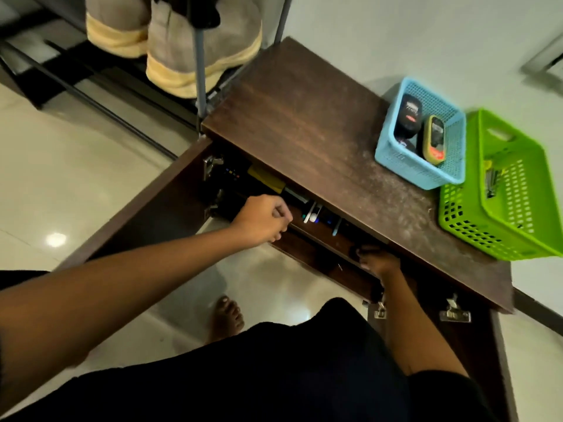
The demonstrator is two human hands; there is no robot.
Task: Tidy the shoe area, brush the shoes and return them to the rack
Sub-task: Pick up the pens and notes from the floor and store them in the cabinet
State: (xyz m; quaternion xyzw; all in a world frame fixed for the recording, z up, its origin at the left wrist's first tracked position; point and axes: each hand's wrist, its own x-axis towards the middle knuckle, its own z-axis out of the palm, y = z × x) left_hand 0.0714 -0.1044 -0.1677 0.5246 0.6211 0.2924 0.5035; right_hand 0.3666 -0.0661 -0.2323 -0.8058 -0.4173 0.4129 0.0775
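Note:
A pair of beige boots with pale yellow soles (182,53) stands on the black metal shoe rack (199,95) at the top left. A low dark wooden cabinet (304,117) stands to its right with both doors open. My left hand (263,219) hovers in front of the upper shelf with its fingers curled; I see nothing in it. My right hand (377,263) reaches under the cabinet top onto the shelf, its fingertips at a small dark object (355,251). The cabinet's shadow hides whether it grips the object. Pens and small items (310,213) lie along the shelf.
A blue basket (451,166) with two dark shoe-polish bottles and a green basket (475,233) sit on the dusty cabinet top at the right. The left door (146,214) swings out over the tiled floor. The right door (475,348) is beside my leg. My bare foot (227,315) is below.

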